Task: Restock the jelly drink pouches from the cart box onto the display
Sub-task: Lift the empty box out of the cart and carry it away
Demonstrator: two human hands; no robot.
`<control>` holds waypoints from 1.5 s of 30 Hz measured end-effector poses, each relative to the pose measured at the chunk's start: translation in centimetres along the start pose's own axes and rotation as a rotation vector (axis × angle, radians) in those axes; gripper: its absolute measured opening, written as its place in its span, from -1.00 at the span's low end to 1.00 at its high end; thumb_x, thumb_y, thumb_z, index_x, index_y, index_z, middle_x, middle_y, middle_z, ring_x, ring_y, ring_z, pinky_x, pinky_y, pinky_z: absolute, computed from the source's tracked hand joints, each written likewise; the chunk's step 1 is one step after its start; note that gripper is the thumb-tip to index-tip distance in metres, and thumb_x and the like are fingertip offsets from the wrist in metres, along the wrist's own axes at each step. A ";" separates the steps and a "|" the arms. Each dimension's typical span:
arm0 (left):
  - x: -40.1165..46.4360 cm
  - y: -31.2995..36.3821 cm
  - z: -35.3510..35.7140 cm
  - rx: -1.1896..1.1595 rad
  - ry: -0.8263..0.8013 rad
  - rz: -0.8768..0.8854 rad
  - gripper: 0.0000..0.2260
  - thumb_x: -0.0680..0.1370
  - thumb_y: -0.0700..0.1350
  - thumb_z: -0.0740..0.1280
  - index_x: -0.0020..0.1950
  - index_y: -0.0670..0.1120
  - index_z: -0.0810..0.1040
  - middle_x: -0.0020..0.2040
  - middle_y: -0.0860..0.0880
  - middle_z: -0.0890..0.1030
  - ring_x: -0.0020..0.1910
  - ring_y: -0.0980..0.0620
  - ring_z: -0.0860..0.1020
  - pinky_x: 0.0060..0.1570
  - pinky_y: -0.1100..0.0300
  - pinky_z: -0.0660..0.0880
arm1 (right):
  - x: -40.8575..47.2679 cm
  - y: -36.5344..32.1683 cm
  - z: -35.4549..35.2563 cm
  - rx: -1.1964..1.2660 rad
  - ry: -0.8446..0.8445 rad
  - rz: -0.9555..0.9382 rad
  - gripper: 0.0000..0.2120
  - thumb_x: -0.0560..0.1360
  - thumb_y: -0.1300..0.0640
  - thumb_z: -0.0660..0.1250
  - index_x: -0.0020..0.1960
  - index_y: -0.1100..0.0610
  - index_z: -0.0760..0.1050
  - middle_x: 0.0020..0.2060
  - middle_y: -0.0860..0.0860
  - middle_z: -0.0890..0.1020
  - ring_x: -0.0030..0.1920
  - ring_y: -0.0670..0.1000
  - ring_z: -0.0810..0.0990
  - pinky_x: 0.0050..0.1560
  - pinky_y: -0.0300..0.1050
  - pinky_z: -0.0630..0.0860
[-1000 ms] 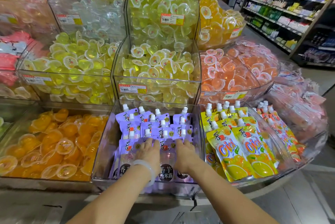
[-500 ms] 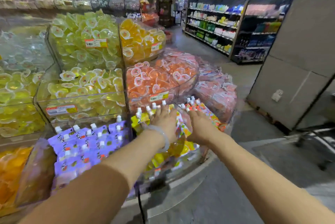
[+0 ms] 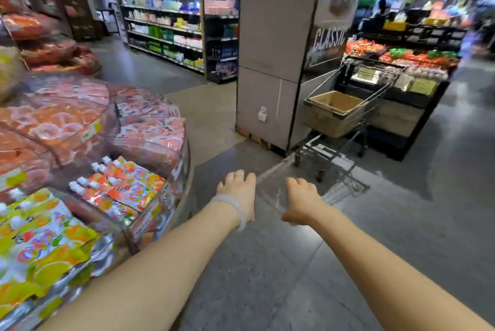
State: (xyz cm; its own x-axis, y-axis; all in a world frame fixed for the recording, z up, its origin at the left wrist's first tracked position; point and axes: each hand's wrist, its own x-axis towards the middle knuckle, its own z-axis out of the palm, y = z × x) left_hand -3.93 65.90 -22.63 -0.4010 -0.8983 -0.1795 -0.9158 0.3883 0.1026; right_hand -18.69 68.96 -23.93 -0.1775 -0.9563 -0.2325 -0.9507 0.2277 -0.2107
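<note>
My left hand [image 3: 239, 191], with a pale bangle on the wrist, and my right hand [image 3: 302, 200] hang empty over the grey floor, fingers loosely apart. To their left stands the round clear display [image 3: 184, 159] with orange jelly drink pouches [image 3: 122, 186] and yellow pouches [image 3: 37, 239] in its lower bins. Far ahead on the right stands a wire shopping cart [image 3: 375, 95] with an open cardboard box [image 3: 334, 112] in it. The box's contents are hidden from here.
A grey square pillar [image 3: 273, 62] rises between the display and the cart. Stocked shelving [image 3: 171, 33] lines the aisle behind, and a low produce-like stand [image 3: 401, 62] sits behind the cart. Open floor lies between me and the cart.
My view has swung right, away from the purple pouch bin toward the aisle and cart. Both hands left the pouches and now hover empty over the floor.
</note>
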 end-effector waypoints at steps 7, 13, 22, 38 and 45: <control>10.9 7.2 0.9 0.063 -0.056 0.169 -0.30 0.44 -0.10 0.44 0.46 -0.08 0.13 0.45 -0.15 0.15 0.44 -0.20 0.14 0.36 -0.06 0.24 | 5.1 9.2 -1.3 0.049 -0.004 0.185 -0.29 0.40 0.08 0.45 0.41 0.18 0.15 0.34 0.15 0.29 0.37 0.22 0.25 0.34 0.03 0.34; 23.5 10.3 -1.1 0.071 -0.062 0.257 -0.30 0.43 -0.06 0.44 0.45 -0.10 0.14 0.40 -0.16 0.20 0.40 -0.20 0.18 0.31 -0.04 0.28 | 15.4 14.0 -4.7 0.057 -0.007 0.260 -0.28 0.42 0.09 0.41 0.45 0.15 0.11 0.34 0.16 0.29 0.37 0.22 0.24 0.34 0.04 0.34; 42.3 13.6 -4.8 0.083 -0.138 0.296 -0.28 0.43 -0.03 0.46 0.46 -0.09 0.13 0.42 -0.16 0.20 0.40 -0.19 0.18 0.32 -0.05 0.30 | 31.0 20.9 -10.3 0.058 0.036 0.359 -0.23 0.40 0.01 0.45 0.46 0.15 0.13 0.40 0.16 0.25 0.41 0.22 0.22 0.39 0.08 0.29; 78.2 23.3 -8.4 0.075 -0.143 0.273 -0.22 0.38 0.04 0.49 0.46 -0.08 0.14 0.41 -0.13 0.21 0.40 -0.17 0.20 0.34 -0.03 0.32 | 63.8 36.7 -20.1 0.067 0.028 0.351 -0.43 0.45 0.22 0.32 0.39 0.17 0.17 0.31 0.18 0.32 0.33 0.22 0.29 0.28 0.08 0.40; 92.9 24.9 -9.3 0.079 -0.195 0.237 -0.24 0.36 0.02 0.51 0.42 -0.08 0.18 0.37 -0.13 0.24 0.37 -0.18 0.23 0.30 -0.05 0.33 | 78.5 40.9 -22.5 0.041 -0.040 0.283 -0.46 0.45 0.15 0.38 0.34 0.15 0.22 0.29 0.18 0.35 0.31 0.23 0.34 0.25 0.09 0.39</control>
State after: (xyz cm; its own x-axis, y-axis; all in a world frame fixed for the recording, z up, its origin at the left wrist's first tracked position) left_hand -63.79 -9.81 -27.68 -0.5931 -0.7276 -0.3447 -0.7923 0.6036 0.0890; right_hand -77.22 -0.92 -29.40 -0.4229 -0.8459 -0.3249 -0.8537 0.4922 -0.1701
